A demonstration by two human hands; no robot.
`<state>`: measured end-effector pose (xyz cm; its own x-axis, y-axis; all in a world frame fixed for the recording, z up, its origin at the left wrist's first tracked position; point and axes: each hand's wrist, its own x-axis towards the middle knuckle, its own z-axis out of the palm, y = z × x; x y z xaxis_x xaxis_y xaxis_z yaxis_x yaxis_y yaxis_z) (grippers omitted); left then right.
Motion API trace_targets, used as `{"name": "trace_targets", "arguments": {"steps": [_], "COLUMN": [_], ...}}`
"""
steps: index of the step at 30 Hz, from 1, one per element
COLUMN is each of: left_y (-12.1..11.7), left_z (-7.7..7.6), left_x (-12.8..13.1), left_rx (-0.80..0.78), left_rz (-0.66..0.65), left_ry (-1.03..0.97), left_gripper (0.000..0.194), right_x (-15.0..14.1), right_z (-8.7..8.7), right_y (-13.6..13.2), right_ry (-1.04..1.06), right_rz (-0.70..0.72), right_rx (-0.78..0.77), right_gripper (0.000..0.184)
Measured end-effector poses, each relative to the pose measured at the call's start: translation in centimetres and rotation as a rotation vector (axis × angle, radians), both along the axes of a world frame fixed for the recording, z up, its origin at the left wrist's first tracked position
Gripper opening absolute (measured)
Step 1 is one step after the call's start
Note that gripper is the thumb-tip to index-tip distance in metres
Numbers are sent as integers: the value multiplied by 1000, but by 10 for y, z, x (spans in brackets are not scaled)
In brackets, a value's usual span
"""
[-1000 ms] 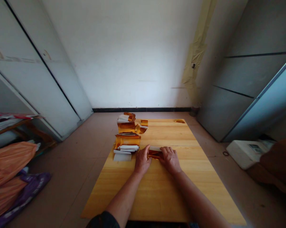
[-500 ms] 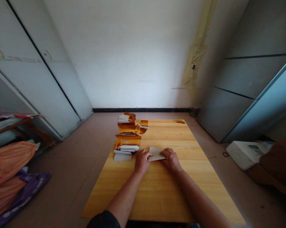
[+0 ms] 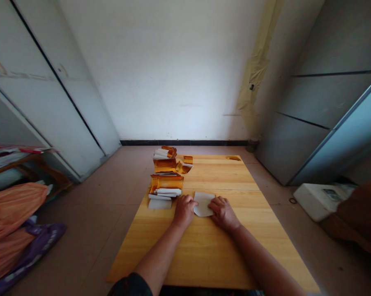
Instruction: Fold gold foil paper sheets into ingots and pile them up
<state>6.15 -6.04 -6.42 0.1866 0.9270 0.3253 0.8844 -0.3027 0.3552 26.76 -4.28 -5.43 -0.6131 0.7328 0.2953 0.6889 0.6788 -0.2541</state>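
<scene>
"Holding what?"
"A white sheet (image 3: pixel 203 204), between the left hand (image 3: pixel 184 209) and right hand (image 3: pixel 224 211), each pinching a side edge, over the worktop (image 3: pixel 203 255)."
"Handling it well?"
"Even pressure from both sides, edges kept level."
"What's hidden?"
"Its underside. Left of the hands, amber pieces (image 3: pixel 167 182) overlap too much to count."

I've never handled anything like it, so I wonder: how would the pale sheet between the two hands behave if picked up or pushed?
The pale sheet is probably light, as it looks thin. It likely bends but isn't fully limp, judging by the gold sheets nearby that hold curves. It might slide if released and pushed, since the table looks smooth.
</scene>
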Motion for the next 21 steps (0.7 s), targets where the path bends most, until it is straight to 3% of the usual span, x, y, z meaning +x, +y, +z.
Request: {"name": "trace_targets", "arguments": {"steps": [7, 11, 13, 17, 21], "left_y": [1, 3, 2, 0, 1], "left_z": [12, 25, 28, 18, 3], "left_x": [-2, 1, 7, 20, 25], "left_rx": [-94, -162, -148, -47, 45], "left_rz": [-63, -60, -15, 29, -34], "left_ry": [88, 160, 201, 257, 224], "left_gripper": [31, 23, 28, 19, 19], "right_x": [9, 10, 10, 9, 7], "right_z": [5, -4, -9, -13, -10], "right_y": [-11, -8, -5, 0, 7], "right_ry": [31, 37, 44, 45, 17], "right_rz": [89, 60, 33, -16, -52], "right_rx": [33, 70, 90, 104, 56], "right_gripper": [36, 28, 26, 23, 21]}}
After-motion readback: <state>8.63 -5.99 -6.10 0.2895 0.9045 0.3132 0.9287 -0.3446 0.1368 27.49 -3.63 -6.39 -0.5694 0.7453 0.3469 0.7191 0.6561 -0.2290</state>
